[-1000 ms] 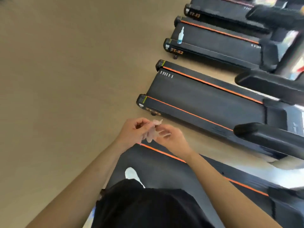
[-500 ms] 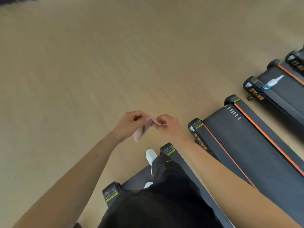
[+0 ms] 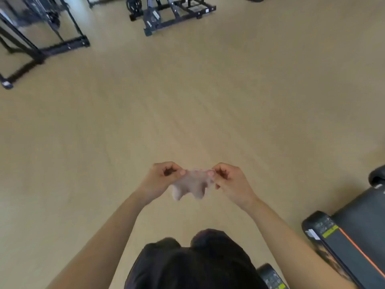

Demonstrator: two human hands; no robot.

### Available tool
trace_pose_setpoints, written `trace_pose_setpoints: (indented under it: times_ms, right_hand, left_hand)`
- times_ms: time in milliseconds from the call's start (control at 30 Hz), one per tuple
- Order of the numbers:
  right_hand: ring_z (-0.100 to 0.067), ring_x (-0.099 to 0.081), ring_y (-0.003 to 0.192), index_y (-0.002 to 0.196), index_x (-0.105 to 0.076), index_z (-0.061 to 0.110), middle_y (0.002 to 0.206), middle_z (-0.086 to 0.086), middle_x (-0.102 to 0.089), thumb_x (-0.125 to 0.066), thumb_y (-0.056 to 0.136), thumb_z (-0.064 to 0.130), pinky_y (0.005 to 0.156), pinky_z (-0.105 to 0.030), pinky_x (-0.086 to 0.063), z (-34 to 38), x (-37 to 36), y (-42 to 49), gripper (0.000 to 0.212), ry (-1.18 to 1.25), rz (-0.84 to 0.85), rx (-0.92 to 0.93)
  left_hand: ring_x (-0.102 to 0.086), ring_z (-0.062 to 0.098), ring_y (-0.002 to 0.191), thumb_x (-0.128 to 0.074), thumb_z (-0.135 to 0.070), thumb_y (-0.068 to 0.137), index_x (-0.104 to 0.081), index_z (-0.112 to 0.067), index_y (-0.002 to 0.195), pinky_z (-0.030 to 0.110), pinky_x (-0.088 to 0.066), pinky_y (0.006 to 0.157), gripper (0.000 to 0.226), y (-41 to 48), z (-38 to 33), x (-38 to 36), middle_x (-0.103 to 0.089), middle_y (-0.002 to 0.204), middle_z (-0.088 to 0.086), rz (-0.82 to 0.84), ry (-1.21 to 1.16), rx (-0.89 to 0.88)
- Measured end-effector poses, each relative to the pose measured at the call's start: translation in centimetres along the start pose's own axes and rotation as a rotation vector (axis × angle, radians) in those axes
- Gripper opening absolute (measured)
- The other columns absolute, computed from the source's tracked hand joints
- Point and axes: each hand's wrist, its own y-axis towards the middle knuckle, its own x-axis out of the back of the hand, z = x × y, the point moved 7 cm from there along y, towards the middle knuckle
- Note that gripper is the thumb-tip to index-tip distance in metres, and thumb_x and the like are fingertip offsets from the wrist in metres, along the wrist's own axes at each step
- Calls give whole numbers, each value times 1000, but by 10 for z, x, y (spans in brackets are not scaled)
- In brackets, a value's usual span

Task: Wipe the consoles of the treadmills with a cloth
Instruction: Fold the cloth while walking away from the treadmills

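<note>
A small pale pink cloth (image 3: 190,184) hangs stretched between both hands in front of me, over bare floor. My left hand (image 3: 161,178) pinches its left top corner and my right hand (image 3: 229,180) pinches its right top corner. The rear end of a black treadmill (image 3: 341,238) with an orange stripe shows at the lower right. No treadmill console is in view.
Tan wooden floor (image 3: 187,101) fills most of the view. Black gym machine frames stand at the far left (image 3: 41,38) and top centre (image 3: 170,15). Another treadmill end (image 3: 273,276) peeks out at the bottom, by my dark trousers.
My view has swung left, away from the row of treadmills toward open floor and far machines. The hands have moved apart and spread the cloth out between them.
</note>
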Motion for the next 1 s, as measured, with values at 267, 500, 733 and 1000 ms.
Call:
trace_pose_setpoints:
  times_ms: [267,500,733,1000]
  right_hand:
    - [-16,-63,63,81,-69,17,71,-13,-71,-62,101,18,59,-28,-45,-8,73,133,21,75,-170,-237]
    - [-16,-61,55,83,-69,9,61,0,-65,-59,102,12,53,-26,-45,-44,193,244,21,154,-516,-393]
    - [-13,-61,55,89,-71,13,64,1,-69,-60,101,10,53,-24,-51,-71,341,298,16,223,-943,-553]
    - [-11,-63,60,89,-72,13,73,-4,-71,-64,99,11,54,-24,-50,-140,505,304,13,319,-1206,-673]
  left_hand:
    - [-59,1,70,-76,-14,90,-76,-39,81,16,-44,68,27,162,-6,-43,-70,78,-17,305,108,53]
    - [-62,-2,74,-75,-20,92,-69,-25,83,12,-46,72,13,355,-19,-104,-69,79,-17,555,187,77]
    - [-61,-2,74,-71,-13,96,-70,-21,89,14,-46,73,10,545,-107,-205,-70,77,-22,878,243,-16]
    - [-58,-2,63,-72,-9,94,-73,-10,92,15,-46,63,2,687,-224,-385,-69,72,-9,997,340,-92]
